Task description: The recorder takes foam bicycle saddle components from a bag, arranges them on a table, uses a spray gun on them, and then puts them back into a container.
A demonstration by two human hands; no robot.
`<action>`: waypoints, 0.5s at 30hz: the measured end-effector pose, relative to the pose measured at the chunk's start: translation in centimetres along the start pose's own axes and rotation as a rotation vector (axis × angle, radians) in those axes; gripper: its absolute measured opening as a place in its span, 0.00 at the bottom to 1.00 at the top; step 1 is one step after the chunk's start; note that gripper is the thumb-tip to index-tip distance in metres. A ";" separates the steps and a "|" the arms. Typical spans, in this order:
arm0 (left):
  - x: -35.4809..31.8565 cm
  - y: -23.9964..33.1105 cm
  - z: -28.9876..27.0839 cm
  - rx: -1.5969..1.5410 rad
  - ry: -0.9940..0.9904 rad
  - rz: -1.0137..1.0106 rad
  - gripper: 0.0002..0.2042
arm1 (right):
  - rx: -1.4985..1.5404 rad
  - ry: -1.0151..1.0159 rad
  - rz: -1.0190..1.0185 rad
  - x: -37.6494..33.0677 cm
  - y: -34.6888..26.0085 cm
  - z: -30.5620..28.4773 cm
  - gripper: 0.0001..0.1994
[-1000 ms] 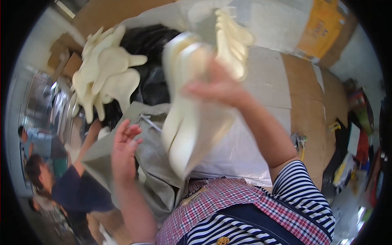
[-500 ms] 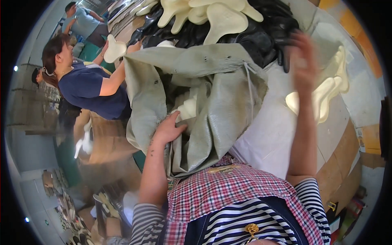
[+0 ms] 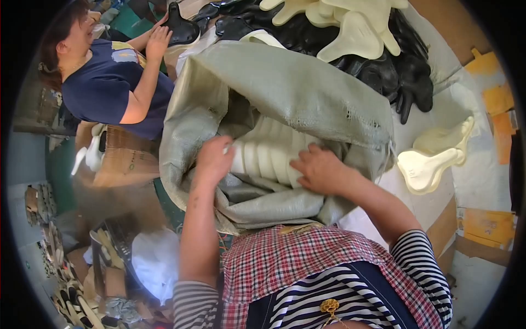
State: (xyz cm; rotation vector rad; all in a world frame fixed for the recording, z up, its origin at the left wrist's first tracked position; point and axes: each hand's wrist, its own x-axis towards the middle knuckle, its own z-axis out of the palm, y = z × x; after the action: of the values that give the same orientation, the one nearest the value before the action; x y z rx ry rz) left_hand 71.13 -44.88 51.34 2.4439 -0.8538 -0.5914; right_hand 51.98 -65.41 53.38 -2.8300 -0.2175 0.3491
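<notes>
A large grey-green woven sack gapes in front of me. Inside it, cream bicycle-saddle-shaped foam pads are packed in an upright row. My left hand is at the row's left end, its fingers curled against the end pad. At the other end, my right hand rests on the pads with its fingers bent and apart. Both hands are within the sack's mouth. The lower part of the row is hidden by the sack's folds.
Black saddle-shaped pieces lie heaped beyond the sack, with cream pads on top. More cream pads lie to the right. At the left, a co-worker holds a black saddle piece beside a cardboard box.
My right hand has come from beyond the sack's right side down into its mouth. The pads now show as a neat row. The co-worker holds a black piece instead of a cream one.
</notes>
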 end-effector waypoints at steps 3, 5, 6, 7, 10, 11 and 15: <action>5.1 -1.6 4.9 0.035 -0.299 -0.071 0.16 | 0.036 -0.096 -0.061 -1.5 -2.6 -1.6 0.11; 7.3 -3.4 7.1 0.141 -0.359 -0.107 0.18 | 0.043 -0.093 -0.055 -0.3 -1.9 -0.6 0.10; 8.0 -4.7 7.9 0.186 -0.283 -0.120 0.21 | 0.055 -0.082 -0.053 0.6 -1.5 -0.1 0.09; 8.5 -5.3 8.7 0.226 -0.220 -0.124 0.24 | 0.091 -0.096 0.020 1.8 -0.8 0.1 0.08; 9.9 -5.3 8.8 0.147 -0.447 -0.284 0.33 | 0.027 0.044 0.274 5.6 3.4 3.4 0.10; 9.8 -4.6 8.7 0.148 -0.459 -0.271 0.33 | -0.119 0.072 0.354 6.4 4.9 4.2 0.11; 8.9 -3.8 7.3 0.225 -0.433 -0.366 0.47 | 0.035 -0.214 0.664 7.9 10.9 1.2 0.20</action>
State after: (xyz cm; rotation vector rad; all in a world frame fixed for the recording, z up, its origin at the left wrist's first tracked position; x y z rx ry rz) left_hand 75.27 -50.30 41.29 2.7485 -0.6551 -1.2538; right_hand 60.52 -74.04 47.38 -2.7472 0.6949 0.7770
